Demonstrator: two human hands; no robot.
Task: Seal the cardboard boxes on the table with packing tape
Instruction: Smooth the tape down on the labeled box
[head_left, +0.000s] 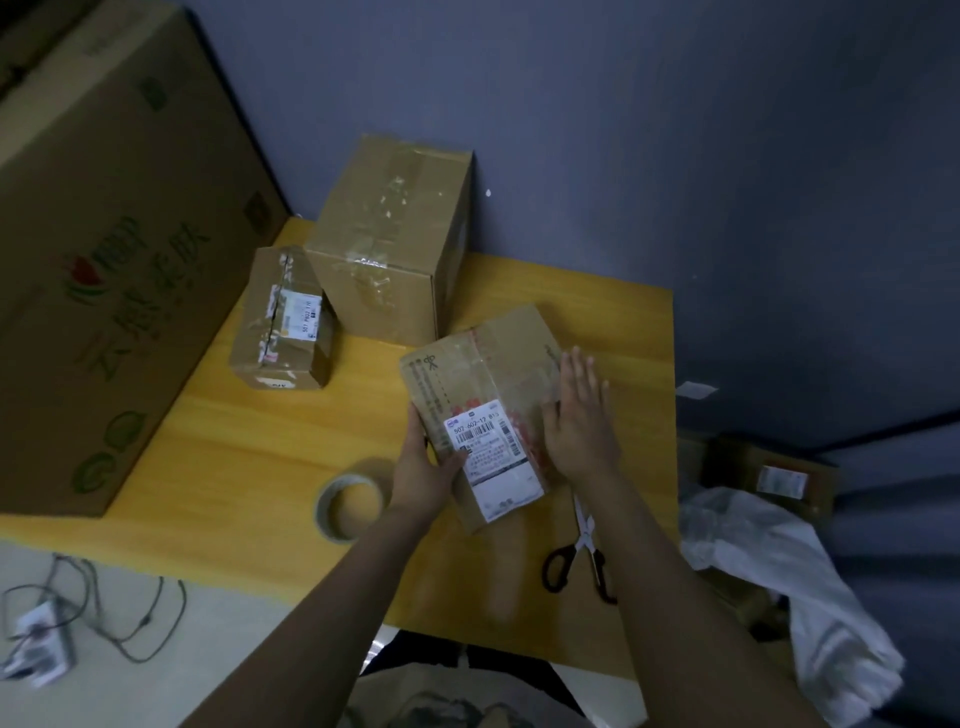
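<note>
A cardboard box with a white shipping label (480, 384) lies in the middle of the yellow table (260, 441). My left hand (423, 467) grips its near left edge, thumb on the label. My right hand (579, 421) lies flat with straight fingers on the box's right side. A roll of packing tape (350, 506) rests on the table left of my left wrist. Black-handled scissors (582, 553) lie partly under my right forearm. A small taped box (283, 322) and a taller taped box (389, 244) stand at the back.
A very large printed carton (104, 249) stands along the table's left side. White plastic bags (779, 571) and another labelled box (774, 478) sit on the floor to the right. Cables and an adapter (41, 639) lie on the floor at lower left.
</note>
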